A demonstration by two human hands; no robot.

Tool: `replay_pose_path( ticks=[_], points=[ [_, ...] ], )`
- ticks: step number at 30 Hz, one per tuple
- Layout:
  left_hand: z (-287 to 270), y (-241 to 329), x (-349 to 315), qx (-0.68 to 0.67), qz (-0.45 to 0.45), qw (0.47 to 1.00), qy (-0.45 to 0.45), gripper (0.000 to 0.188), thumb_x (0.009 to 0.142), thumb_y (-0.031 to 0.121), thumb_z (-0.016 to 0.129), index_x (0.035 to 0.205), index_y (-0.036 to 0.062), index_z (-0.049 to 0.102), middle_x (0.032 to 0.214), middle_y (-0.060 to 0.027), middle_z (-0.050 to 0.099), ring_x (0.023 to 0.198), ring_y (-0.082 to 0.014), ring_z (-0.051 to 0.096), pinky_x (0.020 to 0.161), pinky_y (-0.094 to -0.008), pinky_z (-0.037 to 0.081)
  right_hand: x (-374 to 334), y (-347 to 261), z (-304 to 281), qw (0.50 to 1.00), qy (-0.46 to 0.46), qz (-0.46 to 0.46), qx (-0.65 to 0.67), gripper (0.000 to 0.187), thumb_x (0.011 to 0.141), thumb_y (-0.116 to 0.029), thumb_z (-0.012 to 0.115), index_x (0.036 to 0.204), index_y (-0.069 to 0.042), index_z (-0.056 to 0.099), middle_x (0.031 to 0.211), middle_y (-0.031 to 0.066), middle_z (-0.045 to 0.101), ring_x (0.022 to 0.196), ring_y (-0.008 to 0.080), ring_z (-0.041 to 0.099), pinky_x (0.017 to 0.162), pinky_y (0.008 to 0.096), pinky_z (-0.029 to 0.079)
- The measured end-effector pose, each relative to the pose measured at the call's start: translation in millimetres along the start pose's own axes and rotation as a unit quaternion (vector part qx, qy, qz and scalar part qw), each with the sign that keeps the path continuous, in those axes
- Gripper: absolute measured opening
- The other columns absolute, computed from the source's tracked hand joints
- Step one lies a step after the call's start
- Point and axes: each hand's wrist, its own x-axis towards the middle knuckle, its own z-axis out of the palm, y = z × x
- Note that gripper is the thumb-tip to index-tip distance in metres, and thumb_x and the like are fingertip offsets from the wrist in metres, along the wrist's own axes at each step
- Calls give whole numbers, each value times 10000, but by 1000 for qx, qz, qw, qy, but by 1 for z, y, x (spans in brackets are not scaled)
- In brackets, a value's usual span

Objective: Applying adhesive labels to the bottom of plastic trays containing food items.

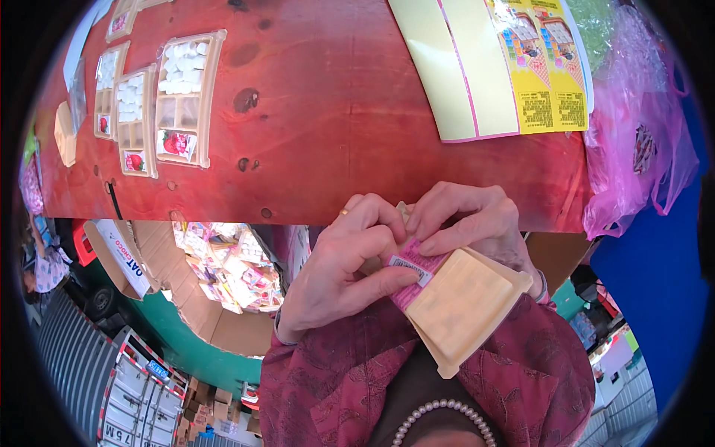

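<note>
A beige plastic tray point(463, 302) is held tilted at the table's near edge, its underside toward me. A pink label with a white barcode patch point(411, 274) lies across its upper left part. My left hand point(344, 264) is closed on the tray's left side, thumb pressed on the label. My right hand point(477, 223) is closed at the upper edge, with thumb and forefinger bent over the label's top end. The fingers behind the tray are hidden, and so is the tray's other face.
Filled compartment trays point(182, 104) with white pieces and strawberry-printed packets lie at the table's point(320, 112) far left. Yellow and pale label sheets point(484, 74) lie at the far right beside a pink plastic bag point(633, 141). Below the edge, a cardboard box point(238, 331) holds many packets.
</note>
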Motion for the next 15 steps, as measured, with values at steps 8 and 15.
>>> replay_pose_path(
  ticks=[8,15],
  points=[
    [-3,-13,10,88,120,989,-15,340,669,210,767,649,31,479,753,-76,482,711,-241,448,629,-350,367,-7,14,12,993,53,-56,94,200,695,10,676,895,11,680,901,131,615,880,259,617,791,356,506],
    [-4,-17,18,94,131,987,8,432,591,302,795,612,51,445,594,-49,440,574,-230,424,564,-343,350,-1,5,8,995,-23,26,92,540,786,-456,617,834,79,676,829,219,615,787,335,604,706,400,504]
  ],
)
